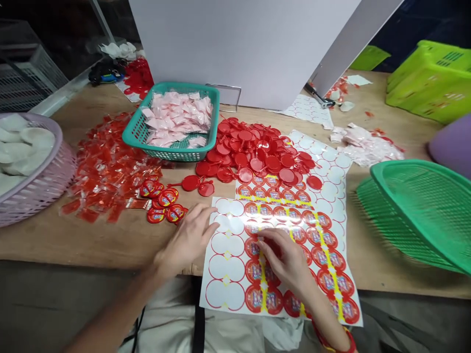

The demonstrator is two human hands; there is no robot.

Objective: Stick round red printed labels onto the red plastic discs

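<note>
A sheet of round red stickers (227, 267) lies at the table's front edge, its left columns bare white circles. My right hand (285, 257) is over it, thumb and forefinger pinched at the edge of a round sticker (252, 247). My left hand (189, 234) is open, fingers stretched out and fingertips at the sheet's upper left edge. Beside its knuckles lie several red discs with printed stickers (167, 197), partly hidden by that hand. Plain red plastic discs with small tabs (253, 152) are heaped behind the sheet.
A teal basket (169, 153) holds pink packets. Red packets (114, 166) spread to its left, by a pink basket (40, 193) of white pieces. Right are a green basket (401, 225), pink packets (368, 144) and a lime crate (430, 88). A white panel (239, 44) stands behind.
</note>
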